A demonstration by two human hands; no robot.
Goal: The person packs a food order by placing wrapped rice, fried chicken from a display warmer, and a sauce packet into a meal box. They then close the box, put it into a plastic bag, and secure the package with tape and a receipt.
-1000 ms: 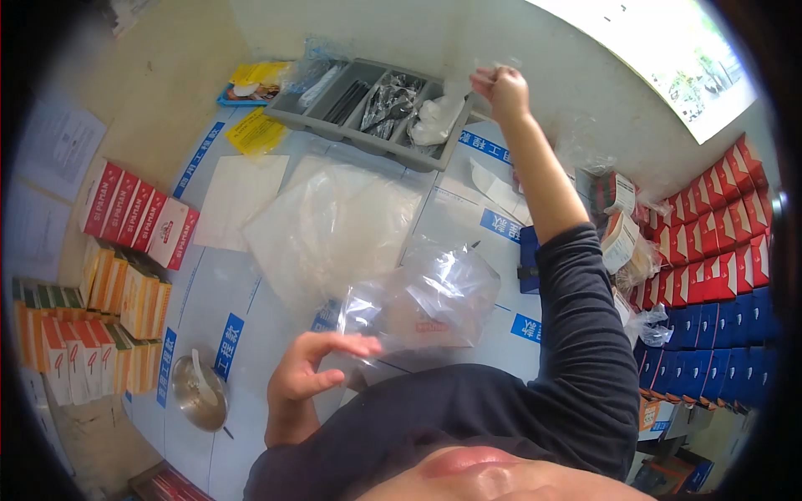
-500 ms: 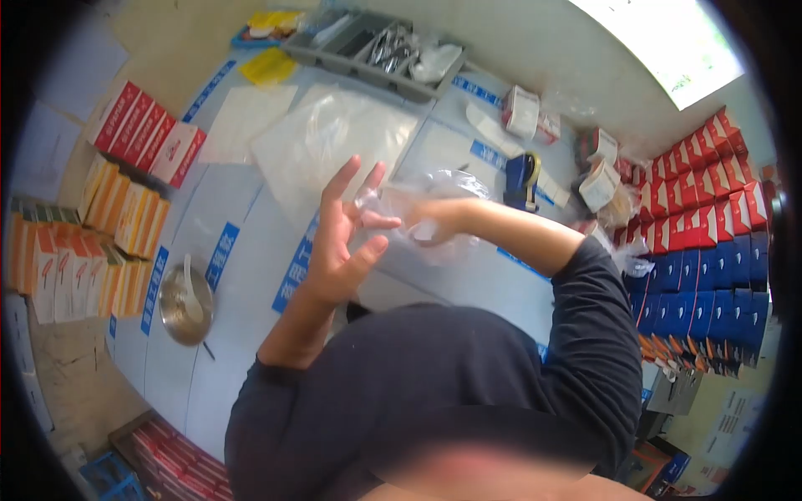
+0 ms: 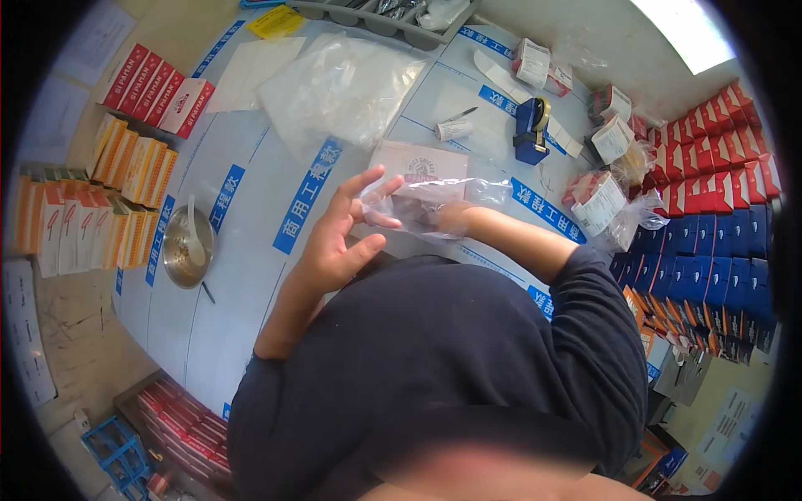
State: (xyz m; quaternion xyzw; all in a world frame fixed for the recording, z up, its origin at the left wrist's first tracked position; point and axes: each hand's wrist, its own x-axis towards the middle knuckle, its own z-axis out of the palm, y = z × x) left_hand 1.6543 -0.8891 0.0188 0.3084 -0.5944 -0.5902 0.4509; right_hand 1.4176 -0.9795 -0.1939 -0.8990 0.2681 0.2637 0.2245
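My left hand (image 3: 338,238) is raised over the table with its fingers and thumb spread. A clear plastic bag (image 3: 489,192) reaches across to it, its film lying against the fingers. My right hand (image 3: 451,220) is at the bag from the other side, and the film and blur hide its fingertips. Just beyond the bag, and partly covered by it, a pale printed box (image 3: 422,160) lies on the table. A small white roll (image 3: 454,129) and a dark pen-like stick (image 3: 462,114) lie behind the box.
Flat plastic bags (image 3: 334,88) lie at the back, before a grey divided tray (image 3: 376,23). A blue tape dispenser (image 3: 530,134) stands right of them. A metal bowl with a spoon (image 3: 185,250) is at left. Stacked boxes (image 3: 710,159) line the right side.
The view has shifted. The bag is lower and flatter between my hands, and the pale box and white roll now show. My left hand keeps its spread pose.
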